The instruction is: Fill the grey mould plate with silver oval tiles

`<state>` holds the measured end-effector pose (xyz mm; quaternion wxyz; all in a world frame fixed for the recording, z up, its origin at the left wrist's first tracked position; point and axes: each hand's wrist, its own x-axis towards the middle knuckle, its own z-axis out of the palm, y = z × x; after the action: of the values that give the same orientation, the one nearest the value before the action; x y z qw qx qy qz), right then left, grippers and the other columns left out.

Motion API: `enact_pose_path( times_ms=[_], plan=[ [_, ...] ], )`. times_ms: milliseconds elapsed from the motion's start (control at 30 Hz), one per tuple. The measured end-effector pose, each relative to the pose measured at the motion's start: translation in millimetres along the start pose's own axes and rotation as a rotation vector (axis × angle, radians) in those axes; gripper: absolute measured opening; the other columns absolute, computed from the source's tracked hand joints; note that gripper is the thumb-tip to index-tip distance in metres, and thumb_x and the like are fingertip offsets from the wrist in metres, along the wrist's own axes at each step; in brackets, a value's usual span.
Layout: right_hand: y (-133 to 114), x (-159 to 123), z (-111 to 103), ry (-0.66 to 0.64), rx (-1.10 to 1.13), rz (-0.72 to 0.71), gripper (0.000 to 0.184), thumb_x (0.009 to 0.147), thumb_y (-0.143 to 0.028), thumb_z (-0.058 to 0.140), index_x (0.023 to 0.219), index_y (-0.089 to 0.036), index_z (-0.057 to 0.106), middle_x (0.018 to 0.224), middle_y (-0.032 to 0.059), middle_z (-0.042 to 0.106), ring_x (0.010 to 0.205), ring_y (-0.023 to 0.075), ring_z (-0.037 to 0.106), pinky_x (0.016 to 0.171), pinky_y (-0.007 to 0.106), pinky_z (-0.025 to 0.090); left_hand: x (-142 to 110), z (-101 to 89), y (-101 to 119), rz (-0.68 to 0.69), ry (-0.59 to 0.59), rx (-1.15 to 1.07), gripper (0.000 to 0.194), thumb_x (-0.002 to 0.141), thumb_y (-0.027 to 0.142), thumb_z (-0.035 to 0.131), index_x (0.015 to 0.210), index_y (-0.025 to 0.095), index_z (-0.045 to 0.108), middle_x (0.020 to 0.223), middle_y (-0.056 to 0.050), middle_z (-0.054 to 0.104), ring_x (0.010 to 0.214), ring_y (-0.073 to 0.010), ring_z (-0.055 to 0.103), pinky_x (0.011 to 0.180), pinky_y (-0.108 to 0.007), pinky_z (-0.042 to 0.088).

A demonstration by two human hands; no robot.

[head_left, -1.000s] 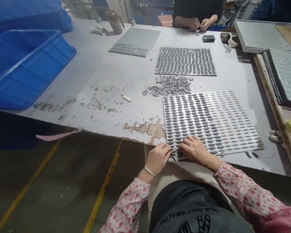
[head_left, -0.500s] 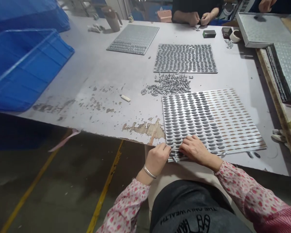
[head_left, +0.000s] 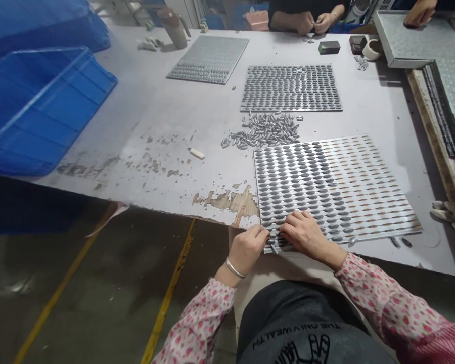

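Observation:
A square slotted tray (head_left: 367, 187) lies at the near edge of the grey table (head_left: 174, 116), its left part filled with small grey oval pieces. My left hand (head_left: 248, 247) is curled at the tray's near left corner, fingers pinched together on something I cannot make out. My right hand (head_left: 305, 233) rests on the tray's near rows, fingers bent down onto the pieces. A loose pile of grey oval pieces (head_left: 265, 132) lies just beyond the tray.
Two more filled trays (head_left: 291, 87) (head_left: 209, 59) lie farther back. A blue crate (head_left: 41, 106) sits at the left. Another person's hands (head_left: 313, 23) work at the far edge. Framed panels (head_left: 451, 96) line the right side. A third person's hand (head_left: 419, 12) rests top right.
Both hands stay at the tray's near left corner with only slight finger movement. The view has shifted a little. A hand has come into view at the top right.

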<state>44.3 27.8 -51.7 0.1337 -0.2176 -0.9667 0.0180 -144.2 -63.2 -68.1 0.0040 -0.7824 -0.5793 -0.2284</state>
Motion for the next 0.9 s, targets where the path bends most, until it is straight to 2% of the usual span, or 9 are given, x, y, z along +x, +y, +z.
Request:
enact_pose_path(
  times_ms=[233, 333, 467, 600, 733, 900],
  plan=[
    [-2.8, 3.1, 3.0, -0.006, 0.081, -0.019, 0.015, 0.091, -0.029, 0.049, 0.089, -0.02, 0.06, 0.082, 0.0043, 0.055, 0.081, 0.0181, 0.042, 0.07, 0.031, 0.025, -2.8, -1.9, -2.0, -0.143, -0.114, -0.068, 0.021, 0.09, 0.025, 0.04, 0.089, 0.019, 0.059, 0.081, -0.004, 0.059, 0.068, -0.0134, 0.057, 0.059, -0.023, 0.043],
    [-8.9, 11.0, 6.2, -0.04, 0.079, -0.068, 0.016, 0.091, -0.028, 0.049, 0.083, -0.019, 0.058, 0.083, 0.0041, 0.055, 0.081, 0.018, 0.041, 0.071, 0.032, 0.025, 0.1, -2.7, -1.5, -0.205, -0.144, -0.1, 0.018, 0.089, 0.027, 0.041, 0.084, 0.019, 0.057, 0.081, -0.004, 0.058, 0.066, -0.0139, 0.056, 0.059, -0.025, 0.043],
    [-13.4, 19.5, 7.8, -0.051, -0.006, -0.088, 0.02, 0.092, -0.023, 0.046, 0.075, -0.017, 0.055, 0.079, 0.0045, 0.054, 0.078, 0.0183, 0.04, 0.068, 0.033, 0.024, 0.1, -1.9, -2.9, -0.266, -0.087, -0.198, 0.014, 0.088, 0.026, 0.045, 0.081, 0.02, 0.056, 0.08, -0.003, 0.058, 0.069, -0.0148, 0.057, 0.062, -0.026, 0.044],
    [-13.9, 21.8, 5.2, -0.068, -0.014, -0.053, 0.02, 0.092, -0.022, 0.047, 0.074, -0.016, 0.055, 0.078, 0.0052, 0.054, 0.078, 0.0189, 0.041, 0.067, 0.033, 0.024, -5.8, -4.7, -2.3, -0.272, 0.018, -0.346, 0.013, 0.088, 0.024, 0.046, 0.088, 0.019, 0.058, 0.078, -0.003, 0.057, 0.074, -0.0146, 0.057, 0.069, -0.027, 0.046],
    [-16.2, 22.6, 3.9, -0.079, 0.014, -0.002, 0.021, 0.091, -0.025, 0.048, 0.072, -0.017, 0.054, 0.077, 0.0054, 0.054, 0.079, 0.0193, 0.041, 0.068, 0.033, 0.025, -12.6, -6.7, 1.8, -0.249, -0.005, -0.401, 0.014, 0.087, 0.024, 0.048, 0.09, 0.02, 0.061, 0.081, -0.003, 0.057, 0.074, -0.0134, 0.058, 0.069, -0.026, 0.047],
    [-17.5, 23.3, 4.4, -0.061, 0.013, 0.05, 0.021, 0.09, -0.025, 0.048, 0.072, -0.017, 0.056, 0.077, 0.0061, 0.053, 0.079, 0.02, 0.041, 0.068, 0.032, 0.025, -17.2, -0.5, 4.2, -0.242, -0.015, -0.381, 0.016, 0.087, 0.024, 0.048, 0.094, 0.02, 0.062, 0.086, -0.004, 0.058, 0.079, -0.014, 0.058, 0.072, -0.026, 0.047]
  ],
)
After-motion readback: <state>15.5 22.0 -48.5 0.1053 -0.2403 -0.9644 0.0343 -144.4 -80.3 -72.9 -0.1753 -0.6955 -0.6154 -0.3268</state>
